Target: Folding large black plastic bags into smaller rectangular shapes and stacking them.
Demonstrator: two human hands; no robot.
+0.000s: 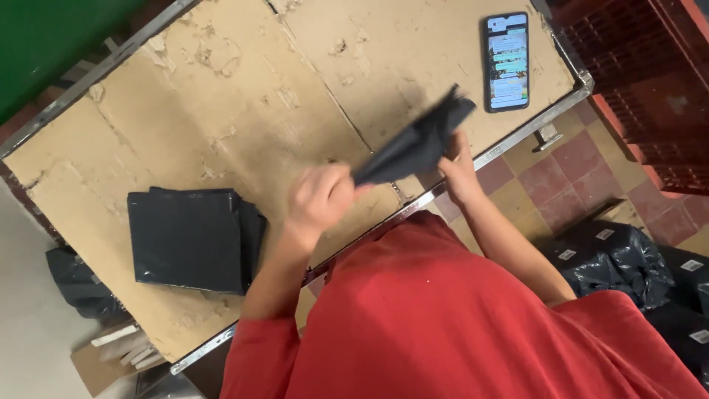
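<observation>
Both my hands hold one dark folded plastic bag (417,144) just above the cardboard-covered table (221,96); the bag is blurred by motion. My left hand (319,199) grips its lower left end. Fingers of my right hand (458,168) are closed on its right edge, close to the table's metal rim. A flat stack of similar black bags (188,240) lies on the cardboard to the left of my left hand, apart from it.
A phone (507,62) with a lit screen lies at the table's far right corner. A red plastic crate (650,81) stands beyond the table on the tiled floor. Filled black bags with white labels (620,255) sit on the floor at right.
</observation>
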